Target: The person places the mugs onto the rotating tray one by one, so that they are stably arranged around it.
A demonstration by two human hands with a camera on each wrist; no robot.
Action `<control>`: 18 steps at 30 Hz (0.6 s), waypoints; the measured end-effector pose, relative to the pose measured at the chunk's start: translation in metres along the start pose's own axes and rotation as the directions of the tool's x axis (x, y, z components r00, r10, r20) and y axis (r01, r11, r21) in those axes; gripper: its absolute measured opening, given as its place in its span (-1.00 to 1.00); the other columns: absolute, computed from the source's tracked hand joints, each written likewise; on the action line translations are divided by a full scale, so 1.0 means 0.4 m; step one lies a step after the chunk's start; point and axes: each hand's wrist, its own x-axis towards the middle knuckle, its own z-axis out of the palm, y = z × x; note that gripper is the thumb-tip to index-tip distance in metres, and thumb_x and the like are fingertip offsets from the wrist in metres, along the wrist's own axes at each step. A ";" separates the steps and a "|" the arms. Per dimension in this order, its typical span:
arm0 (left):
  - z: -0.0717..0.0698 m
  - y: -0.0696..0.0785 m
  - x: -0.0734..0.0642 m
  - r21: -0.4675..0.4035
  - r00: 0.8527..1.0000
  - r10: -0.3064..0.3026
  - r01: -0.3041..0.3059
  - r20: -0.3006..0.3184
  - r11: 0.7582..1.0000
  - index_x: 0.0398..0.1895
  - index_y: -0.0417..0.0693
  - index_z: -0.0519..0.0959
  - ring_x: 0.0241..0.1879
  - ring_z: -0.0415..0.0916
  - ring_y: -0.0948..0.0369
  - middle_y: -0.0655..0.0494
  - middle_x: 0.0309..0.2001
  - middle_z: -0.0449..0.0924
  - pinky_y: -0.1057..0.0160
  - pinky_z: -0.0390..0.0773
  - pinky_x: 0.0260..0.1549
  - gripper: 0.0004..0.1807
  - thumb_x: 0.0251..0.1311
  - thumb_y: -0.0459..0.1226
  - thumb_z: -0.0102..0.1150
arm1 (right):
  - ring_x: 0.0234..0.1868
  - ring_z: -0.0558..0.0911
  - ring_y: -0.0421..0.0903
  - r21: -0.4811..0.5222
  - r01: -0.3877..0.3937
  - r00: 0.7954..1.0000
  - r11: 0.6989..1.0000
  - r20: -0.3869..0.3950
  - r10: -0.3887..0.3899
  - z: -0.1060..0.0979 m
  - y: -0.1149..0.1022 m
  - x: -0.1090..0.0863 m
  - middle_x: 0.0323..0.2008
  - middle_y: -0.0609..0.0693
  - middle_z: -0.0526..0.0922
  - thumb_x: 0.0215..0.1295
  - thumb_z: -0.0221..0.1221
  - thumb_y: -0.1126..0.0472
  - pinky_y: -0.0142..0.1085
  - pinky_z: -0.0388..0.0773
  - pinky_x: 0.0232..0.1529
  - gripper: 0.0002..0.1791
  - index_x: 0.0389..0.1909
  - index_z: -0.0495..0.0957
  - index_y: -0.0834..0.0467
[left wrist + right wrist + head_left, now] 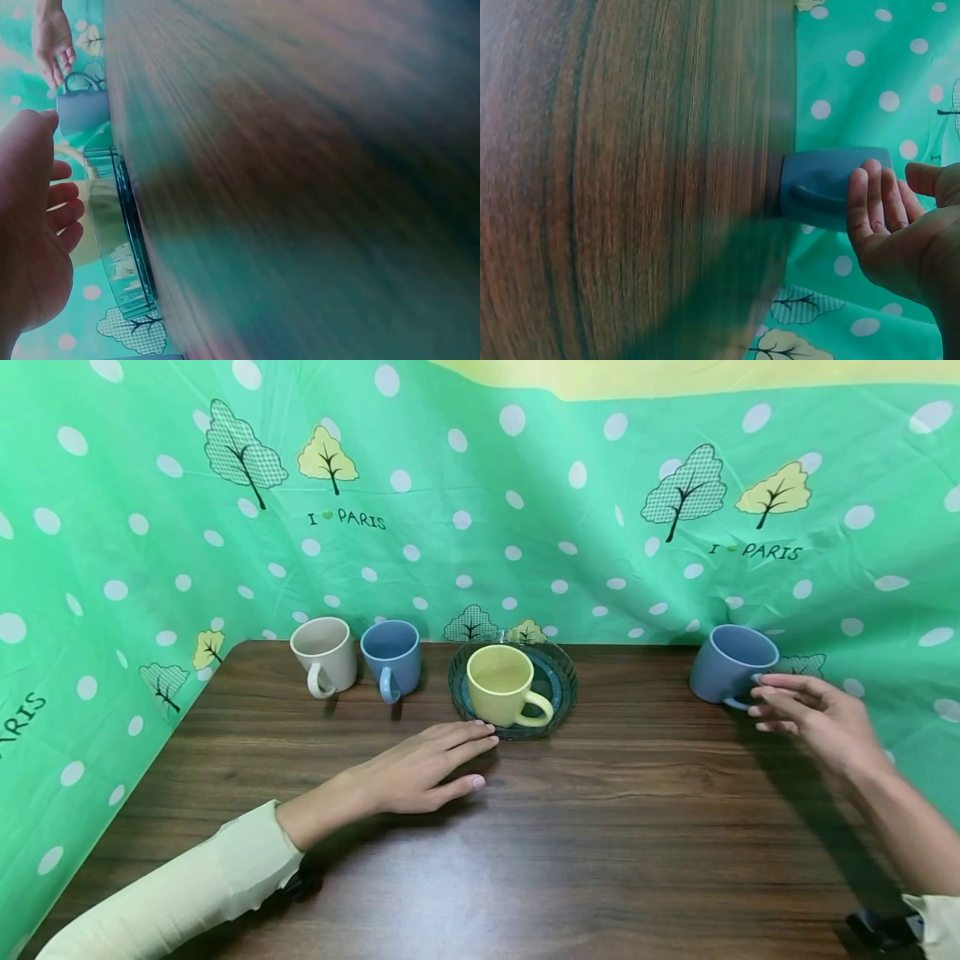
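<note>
On the right of the table stands a blue-grey mug (720,672), its handle turned toward the person. My right hand (817,718) is beside that handle, fingers loosely bent; in the right wrist view the thumb stands apart from the fingers, which overlap the mug (817,169). A yellow mug (491,689) sits upright in a clear glass dish (567,681) near the back. My left hand (427,768) is stretched out palm down with straight fingers, its fingertips right at the dish's front rim. The left wrist view shows the dish (131,240) side-on beyond that hand.
Left of the dish, a white mug (330,652) and a second blue mug (397,660) stand side by side at the back edge of the dark wooden table (600,843). A green dotted cloth (525,485) hangs right behind the table.
</note>
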 end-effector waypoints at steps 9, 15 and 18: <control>0.001 0.008 0.010 -0.003 1.000 0.009 -0.009 -0.001 1.000 0.75 -0.14 0.35 0.76 0.27 -0.08 -0.14 0.74 0.34 -0.20 0.35 0.73 -0.31 0.76 0.01 0.09 | -0.23 0.88 -0.30 0.045 -0.027 1.000 0.999 -0.014 0.027 -0.025 0.008 0.001 -0.18 -0.30 0.92 0.66 0.32 0.23 -0.40 0.84 -0.24 -0.83 0.09 0.76 -0.09; 0.005 0.013 0.017 -0.003 1.000 0.011 -0.011 0.006 1.000 0.75 -0.13 0.35 0.77 0.26 -0.07 -0.14 0.75 0.34 -0.20 0.34 0.73 -0.31 0.77 0.02 0.08 | -0.26 0.86 -0.30 0.039 -0.053 0.997 0.998 -0.060 0.055 -0.029 0.007 -0.002 -0.21 -0.31 0.90 0.65 0.33 0.21 -0.40 0.84 -0.26 -0.86 0.03 0.76 -0.12; 0.007 0.015 0.021 -0.001 1.000 0.013 -0.013 0.010 1.000 0.75 -0.12 0.35 0.77 0.25 -0.07 -0.13 0.75 0.33 -0.21 0.33 0.74 -0.31 0.77 0.02 0.07 | -0.26 0.85 -0.31 0.020 -0.066 0.995 0.998 -0.079 0.067 -0.029 0.006 0.001 -0.22 -0.32 0.89 0.65 0.33 0.18 -0.41 0.83 -0.26 -0.88 0.01 0.76 -0.14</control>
